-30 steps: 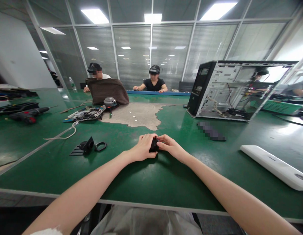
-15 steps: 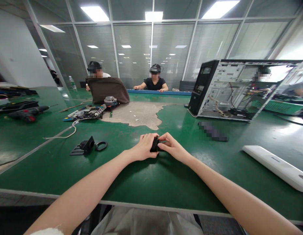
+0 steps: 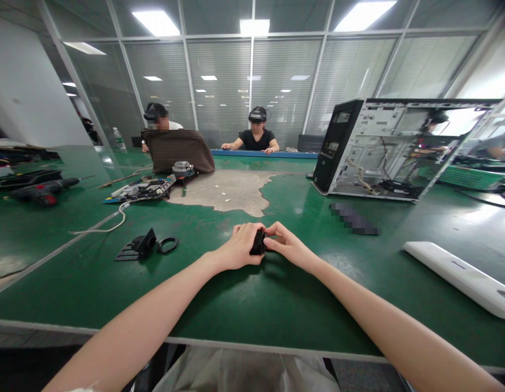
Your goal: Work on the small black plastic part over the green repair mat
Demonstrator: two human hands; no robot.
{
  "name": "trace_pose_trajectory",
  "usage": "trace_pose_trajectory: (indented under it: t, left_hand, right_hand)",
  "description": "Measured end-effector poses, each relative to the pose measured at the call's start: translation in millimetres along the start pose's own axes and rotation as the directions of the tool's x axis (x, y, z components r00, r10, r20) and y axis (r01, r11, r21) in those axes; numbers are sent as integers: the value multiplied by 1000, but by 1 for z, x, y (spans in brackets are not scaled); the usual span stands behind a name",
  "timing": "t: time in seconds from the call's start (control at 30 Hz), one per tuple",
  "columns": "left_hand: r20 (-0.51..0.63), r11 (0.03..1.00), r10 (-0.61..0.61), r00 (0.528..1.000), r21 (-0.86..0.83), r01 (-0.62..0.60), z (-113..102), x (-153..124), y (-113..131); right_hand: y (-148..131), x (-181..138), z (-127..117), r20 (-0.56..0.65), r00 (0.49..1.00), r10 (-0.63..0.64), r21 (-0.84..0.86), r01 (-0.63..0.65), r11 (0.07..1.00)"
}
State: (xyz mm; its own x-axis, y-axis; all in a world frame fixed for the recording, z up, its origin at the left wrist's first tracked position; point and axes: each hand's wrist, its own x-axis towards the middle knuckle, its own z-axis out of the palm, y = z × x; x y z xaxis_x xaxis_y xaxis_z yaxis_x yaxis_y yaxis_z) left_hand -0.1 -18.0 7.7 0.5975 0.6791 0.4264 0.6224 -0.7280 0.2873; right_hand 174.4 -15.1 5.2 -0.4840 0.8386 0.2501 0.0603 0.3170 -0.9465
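Observation:
A small black part (image 3: 257,243) sits between my hands just above the green tabletop, its exact kind hidden by my fingers. My left hand (image 3: 241,246) wraps round it from the left. From the right, my right hand (image 3: 287,245) pinches its near end, thumb and fingers closed on it. To the left on the table lie a black slotted bracket (image 3: 143,245) and, beside it, a black ring (image 3: 168,245).
An open computer case (image 3: 358,149) stands at the right, near a dark blurred object (image 3: 353,219) and a long white device (image 3: 458,277). Circuit boards (image 3: 141,189), a cable and a power drill (image 3: 42,191) lie left. Two people sit across the table.
My hands keep the same grip on the black part. The whole view has shifted very slightly.

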Motion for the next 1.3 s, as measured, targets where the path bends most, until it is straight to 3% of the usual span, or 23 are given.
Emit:
trace_pose_trajectory:
  t: [0.33,0.63,1.0,1.17,1.3]
  left_hand:
    - [-11,1000,1,1000,0,-1,3,1,-2]
    - [-8,1000,-17,1000,2,17,2,0,-2]
    - [-8,1000,-23,1000,-20,23,1,0,0]
    - [-8,1000,-14,1000,-18,14,2,1,-1]
    - [1,999,-26,1000,-18,26,2,0,-1]
  right_hand:
    - [1,2,5,-49,996,79,39,-77,996]
    - [-4,-4,1,8,998,-56,-36,57,998]
    - [6,2,5,-150,989,-11,-103,-5,995]
    - [3,0,6,-55,998,30,-113,-36,993]
    - [-5,-4,6,8,1000,-13,-4,13,1000]
